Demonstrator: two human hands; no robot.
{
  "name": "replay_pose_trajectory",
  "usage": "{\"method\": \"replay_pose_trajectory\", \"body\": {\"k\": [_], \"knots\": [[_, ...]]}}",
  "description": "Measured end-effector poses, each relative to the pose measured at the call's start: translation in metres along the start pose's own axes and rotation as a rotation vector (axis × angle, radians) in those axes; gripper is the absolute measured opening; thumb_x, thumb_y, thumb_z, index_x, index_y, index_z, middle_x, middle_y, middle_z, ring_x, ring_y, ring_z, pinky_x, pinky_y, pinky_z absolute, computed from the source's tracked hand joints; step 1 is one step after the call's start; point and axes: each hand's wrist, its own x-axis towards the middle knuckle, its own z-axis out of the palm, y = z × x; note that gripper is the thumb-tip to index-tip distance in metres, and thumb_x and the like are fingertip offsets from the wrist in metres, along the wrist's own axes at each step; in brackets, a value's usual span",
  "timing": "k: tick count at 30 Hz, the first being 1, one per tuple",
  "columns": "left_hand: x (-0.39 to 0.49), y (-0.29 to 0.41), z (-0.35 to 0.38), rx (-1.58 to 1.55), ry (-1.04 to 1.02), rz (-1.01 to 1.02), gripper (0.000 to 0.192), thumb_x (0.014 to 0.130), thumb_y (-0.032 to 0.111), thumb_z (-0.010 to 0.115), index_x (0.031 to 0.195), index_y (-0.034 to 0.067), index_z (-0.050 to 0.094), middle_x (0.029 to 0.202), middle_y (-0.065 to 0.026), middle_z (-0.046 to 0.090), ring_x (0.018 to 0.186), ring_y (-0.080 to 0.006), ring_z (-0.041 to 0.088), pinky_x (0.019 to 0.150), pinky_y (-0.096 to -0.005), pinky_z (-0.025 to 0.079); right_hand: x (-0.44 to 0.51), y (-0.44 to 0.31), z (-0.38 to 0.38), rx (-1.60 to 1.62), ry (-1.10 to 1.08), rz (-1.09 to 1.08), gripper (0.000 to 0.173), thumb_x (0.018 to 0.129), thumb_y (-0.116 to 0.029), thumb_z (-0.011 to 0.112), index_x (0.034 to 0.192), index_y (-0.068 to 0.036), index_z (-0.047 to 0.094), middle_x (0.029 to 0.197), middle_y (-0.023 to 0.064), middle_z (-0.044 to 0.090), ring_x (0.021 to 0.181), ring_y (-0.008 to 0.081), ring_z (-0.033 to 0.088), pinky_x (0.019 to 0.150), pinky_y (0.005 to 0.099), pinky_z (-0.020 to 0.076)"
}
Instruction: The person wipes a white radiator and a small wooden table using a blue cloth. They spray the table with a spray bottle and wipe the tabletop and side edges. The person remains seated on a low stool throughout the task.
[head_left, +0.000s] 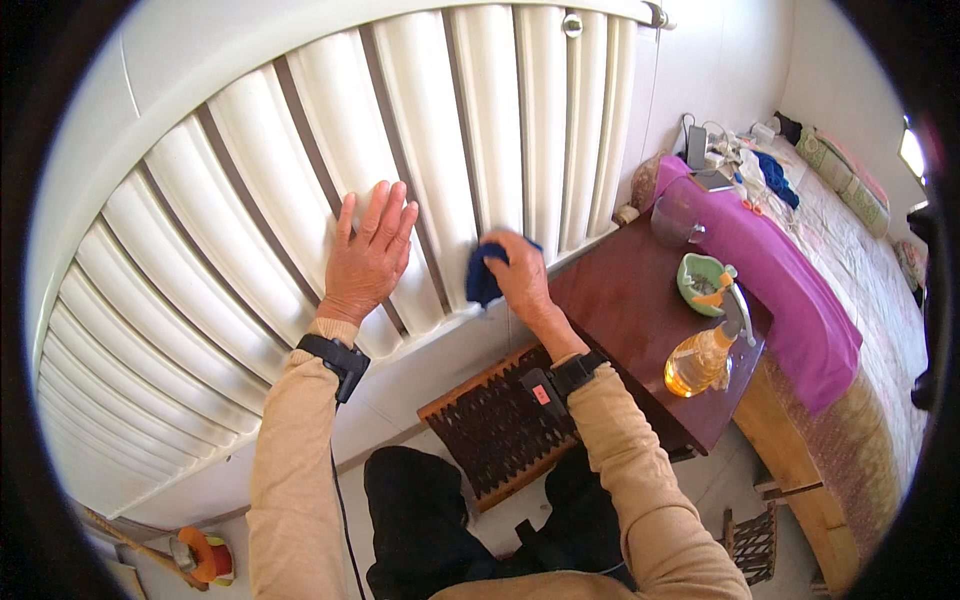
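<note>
In front of me a white column radiator (420, 135) runs along the wall, with dark gaps between its columns. My left hand (369, 251) rests flat against the columns near the middle, fingers spread and holding nothing. To its right, my right hand (521, 274) grips a dark blue cloth (482, 274) against the lower part of a column. The hand and cloth are slightly blurred. Each wrist wears a black strapped device.
A woven-top stool (502, 420) stands below my arms. On the dark red table (607, 300) at right are a spray bottle (697, 360) of amber liquid, a green bowl (701, 281) and a clear jug (673, 221). Beyond lies a bed with purple cloth (780, 292).
</note>
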Motion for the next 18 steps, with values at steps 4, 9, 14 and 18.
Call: {"method": "replay_pose_trajectory", "body": {"k": [4, 9, 14, 18], "knots": [[0.0, 0.0, -0.001, 0.039, -0.072, 0.012, 0.049, 0.093, 0.024, 0.06, 0.14, 0.012, 0.052, 0.156, -0.008, 0.039, 0.149, -0.0247, 0.028, 0.121, -0.0537, 0.021, 0.064, -0.085, -0.023, 0.154, 0.287, -0.401, 0.035, 0.085, -0.002, 0.066, 0.118, -0.008, 0.062, 0.112, 0.0128, 0.067, 0.106, 0.0314, 0.065, 0.093, 0.0373, 0.0493], [0.0, -0.001, -0.003, -0.038, -0.038, 0.009, 0.049, 0.091, 0.023, 0.062, 0.137, 0.009, 0.055, 0.154, -0.0085, 0.042, 0.147, -0.0253, 0.032, 0.121, -0.054, 0.022, 0.118, -0.13, -0.009, -0.01, 0.434, -0.621, 0.031, 0.08, 0.004, 0.063, 0.108, -0.009, 0.062, 0.098, 0.0129, 0.061, 0.094, 0.0352, 0.055, 0.084, 0.0414, 0.0443], [0.0, 0.0, 0.0, 0.001, 0.01, 0.013, 0.048, 0.091, 0.022, 0.061, 0.137, 0.009, 0.055, 0.153, -0.008, 0.044, 0.146, -0.0253, 0.034, 0.121, -0.0536, 0.023, 0.057, -0.053, 0.007, -0.099, 0.195, -0.411, 0.029, 0.077, 0.008, 0.061, 0.1, -0.009, 0.055, 0.099, 0.0133, 0.06, 0.097, 0.0406, 0.055, 0.082, 0.0484, 0.0448], [-0.001, 0.0, 0.002, -0.024, 0.04, 0.014, 0.052, 0.089, 0.02, 0.064, 0.139, 0.009, 0.054, 0.156, -0.0088, 0.04, 0.148, -0.0268, 0.03, 0.121, -0.0537, 0.022, -0.01, 0.015, 0.011, -0.398, -0.293, -0.173, 0.027, 0.08, 0.003, 0.062, 0.103, -0.01, 0.057, 0.097, 0.0152, 0.066, 0.094, 0.0424, 0.062, 0.077, 0.0501, 0.0488]]}}
